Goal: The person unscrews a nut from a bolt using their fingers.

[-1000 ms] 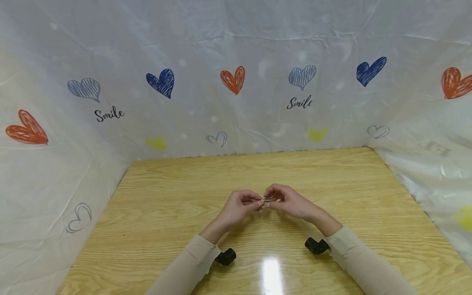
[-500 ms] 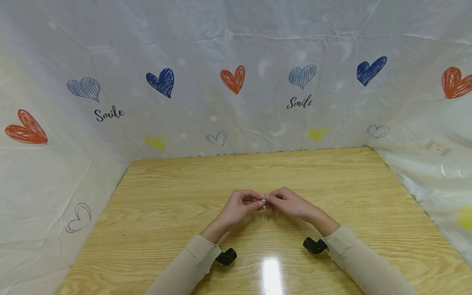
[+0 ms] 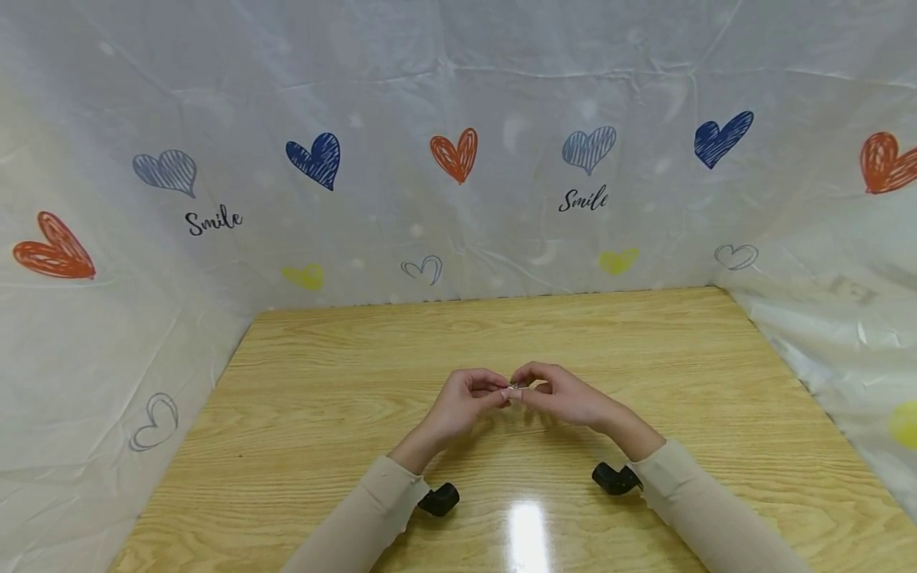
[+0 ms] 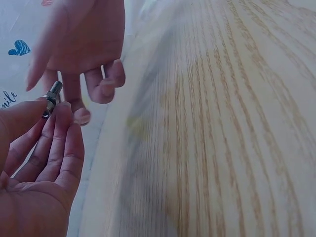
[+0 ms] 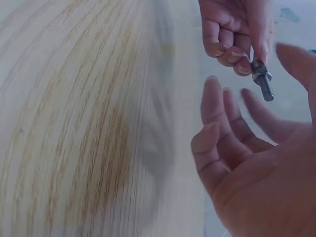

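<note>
My left hand (image 3: 466, 402) pinches a small metal bolt (image 5: 267, 90) between thumb and fingertips. The threaded shank sticks out past them, toward my other hand. A hex nut (image 5: 260, 74) sits on the bolt close to the left fingertips, which hide the bolt's other end. Around the free threaded end, my right hand (image 5: 261, 163) is spread, its thumb on one side and its fingers on the other, with gaps showing between them and the metal. In the left wrist view the bolt (image 4: 56, 89) tilts upward from the left fingertips.
Both hands are over the middle of a wood-grain table (image 3: 344, 350). A white sheet (image 3: 501, 231) printed with hearts hangs behind it and along both sides. A black device (image 3: 440, 500) shows under the left cuff and another black device (image 3: 614, 479) by the right cuff.
Half a second ago the right fingers were closed together at the bolt; now they have spread apart around it, much as one second ago. The left hand has stayed in place with the bolt.
</note>
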A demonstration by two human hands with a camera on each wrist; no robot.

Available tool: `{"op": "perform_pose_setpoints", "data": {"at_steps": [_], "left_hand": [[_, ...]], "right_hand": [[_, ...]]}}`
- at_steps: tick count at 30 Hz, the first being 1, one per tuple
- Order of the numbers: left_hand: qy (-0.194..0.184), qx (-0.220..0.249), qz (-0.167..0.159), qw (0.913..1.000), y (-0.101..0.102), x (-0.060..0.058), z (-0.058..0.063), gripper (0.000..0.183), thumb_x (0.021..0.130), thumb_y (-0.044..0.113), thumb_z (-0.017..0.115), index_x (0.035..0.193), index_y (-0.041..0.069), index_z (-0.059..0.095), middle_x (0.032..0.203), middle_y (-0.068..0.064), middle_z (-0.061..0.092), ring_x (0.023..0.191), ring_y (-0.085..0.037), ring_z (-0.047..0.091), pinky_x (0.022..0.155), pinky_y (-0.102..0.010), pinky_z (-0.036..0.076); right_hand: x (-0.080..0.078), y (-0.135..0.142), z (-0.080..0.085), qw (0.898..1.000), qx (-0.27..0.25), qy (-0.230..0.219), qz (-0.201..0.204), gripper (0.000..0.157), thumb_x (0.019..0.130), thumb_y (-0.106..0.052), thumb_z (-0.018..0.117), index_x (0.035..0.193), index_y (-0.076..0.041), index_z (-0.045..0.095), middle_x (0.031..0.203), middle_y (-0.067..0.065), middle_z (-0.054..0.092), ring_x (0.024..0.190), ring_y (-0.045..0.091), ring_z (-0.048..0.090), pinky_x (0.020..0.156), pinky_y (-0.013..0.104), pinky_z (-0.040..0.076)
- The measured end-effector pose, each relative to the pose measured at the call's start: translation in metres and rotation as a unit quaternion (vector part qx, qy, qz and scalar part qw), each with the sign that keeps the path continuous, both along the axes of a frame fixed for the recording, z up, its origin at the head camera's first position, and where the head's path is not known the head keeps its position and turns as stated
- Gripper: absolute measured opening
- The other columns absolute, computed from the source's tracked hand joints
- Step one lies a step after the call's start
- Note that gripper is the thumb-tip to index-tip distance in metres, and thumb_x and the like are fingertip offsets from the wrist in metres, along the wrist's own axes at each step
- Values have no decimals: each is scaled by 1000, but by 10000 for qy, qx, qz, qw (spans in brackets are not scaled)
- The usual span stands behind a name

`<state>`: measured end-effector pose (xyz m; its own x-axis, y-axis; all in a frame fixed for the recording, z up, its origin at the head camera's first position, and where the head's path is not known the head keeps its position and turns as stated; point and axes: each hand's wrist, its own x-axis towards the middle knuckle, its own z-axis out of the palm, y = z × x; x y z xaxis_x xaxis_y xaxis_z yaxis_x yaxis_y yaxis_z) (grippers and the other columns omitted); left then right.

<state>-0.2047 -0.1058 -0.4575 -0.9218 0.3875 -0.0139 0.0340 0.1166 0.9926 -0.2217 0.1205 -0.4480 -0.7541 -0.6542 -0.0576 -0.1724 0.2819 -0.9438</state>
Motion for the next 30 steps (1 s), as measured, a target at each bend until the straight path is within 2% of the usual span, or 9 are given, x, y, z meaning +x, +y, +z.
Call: {"op": "perform_pose_setpoints", "data": {"at_steps": [2,5,10,15,18,21,24,26,30], "left_hand": [[20,5,-13,10000,0,0,0,14,99,6,69,110,-2,72,108,-13,73,102,-39,71,91,-48,60],[89,-48,-17,9999,1,0,0,14,99,7,69,109,-2,73,108,-13,73,98,-31,73,90,-48,60],[127,-82,-31,9999,1,1,2,15,99,9,69,110,-1,73,109,-13,73,98,-31,73,90,-48,60],[116,-93,35,9999,0,1,2,15,99,10,70,109,-1,73,105,-13,74,101,-42,70,89,-48,60],[103,-55,55,9999,0,0,2,15,98,9,70,108,-2,73,103,-13,74,101,-44,70,89,-48,60],[93,-32,33,9999,1,0,2,15,99,10,70,108,-2,72,106,-17,74,101,-43,70,89,-48,60],[116,-50,30,9999,1,0,2,15,99,9,70,109,-1,73,108,-18,73,99,-38,72,90,-48,60],[164,-68,12,9998,2,-1,1,16,99,9,70,109,-2,73,109,-18,73,97,-34,73,89,-48,60],[192,-91,-16,9998,3,0,1,15,99,8,69,110,-2,72,109,-14,73,96,-29,73,89,-47,60]], "right_hand": [[-1,-1,-1,9999,122,61,-17,37,110,-34,50,124,-4,66,116,18,65,93,37,68,83,47,56],[-1,-2,-1,9997,212,92,-48,46,113,-33,42,113,1,72,102,22,69,85,36,66,76,46,57],[-2,-3,-2,9997,149,176,-47,43,112,-28,44,104,4,72,92,26,67,78,38,61,66,43,56],[-2,1,0,9994,-158,277,-153,20,106,-18,60,115,-2,67,104,21,66,87,40,64,74,40,56],[-2,3,1,9988,-406,197,-204,31,101,-11,67,128,1,57,114,18,60,92,46,65,76,41,56],[-3,3,1,9990,-297,91,-317,40,102,-19,66,133,2,54,117,16,57,91,45,66,77,44,56],[-4,2,0,9992,72,74,-376,38,108,-33,55,124,1,63,112,17,63,88,38,67,79,46,57],[-4,0,-1,9991,227,65,-347,46,111,-37,46,113,2,70,103,18,67,82,34,66,74,45,57],[-4,-2,0,9996,214,77,-194,51,113,-32,42,99,7,72,85,22,67,73,36,59,65,40,53]]}}
